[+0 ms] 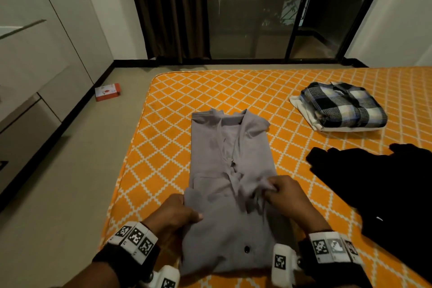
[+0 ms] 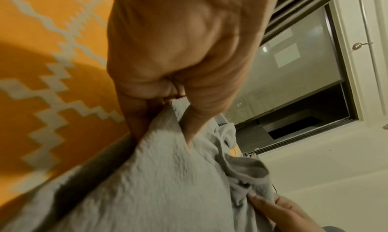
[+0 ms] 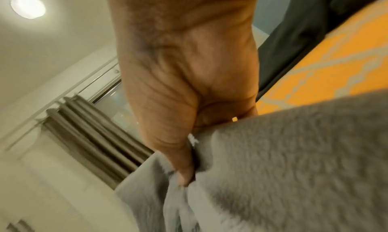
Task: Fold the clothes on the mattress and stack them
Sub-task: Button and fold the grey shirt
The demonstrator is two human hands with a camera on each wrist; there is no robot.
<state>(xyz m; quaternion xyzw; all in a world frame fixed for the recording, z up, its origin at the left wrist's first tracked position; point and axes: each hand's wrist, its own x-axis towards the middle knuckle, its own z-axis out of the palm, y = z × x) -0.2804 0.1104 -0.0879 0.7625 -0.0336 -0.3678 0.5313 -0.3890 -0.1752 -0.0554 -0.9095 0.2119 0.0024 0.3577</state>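
I have the grey shirt (image 1: 230, 170) lying lengthwise on the orange mattress (image 1: 177, 91), collar at the far end, sides already turned in, and I am lifting its near end. My left hand (image 1: 176, 211) pinches the left edge of the cloth between thumb and curled fingers; my right hand (image 1: 284, 192) pinches a bunch of fabric nearer the middle and the right side, the thumb pressed into the folds, as the right wrist view shows. To do this fold well, I judge I should raise both corners to the same height, keep the hem taut between my hands so the turned-in sides do not slide out, carry it toward the collar and set the edges square before I flatten the crease. My right grip sits on gathered cloth, not on a clean corner, so that side may bunch; I would shift it outward first. The fabric looks soft and limp and will sag in the middle if I let it slacken. There are no containers here; the nearest thing to one is the stack at the far right of the mattress, where a folded checked shirt (image 1: 343, 105) lies on top of a folded white garment (image 1: 306, 113). A black garment (image 1: 374, 177) lies unfolded at my right, just beside the grey shirt. A small red and white box (image 1: 107, 91) sits on the floor.
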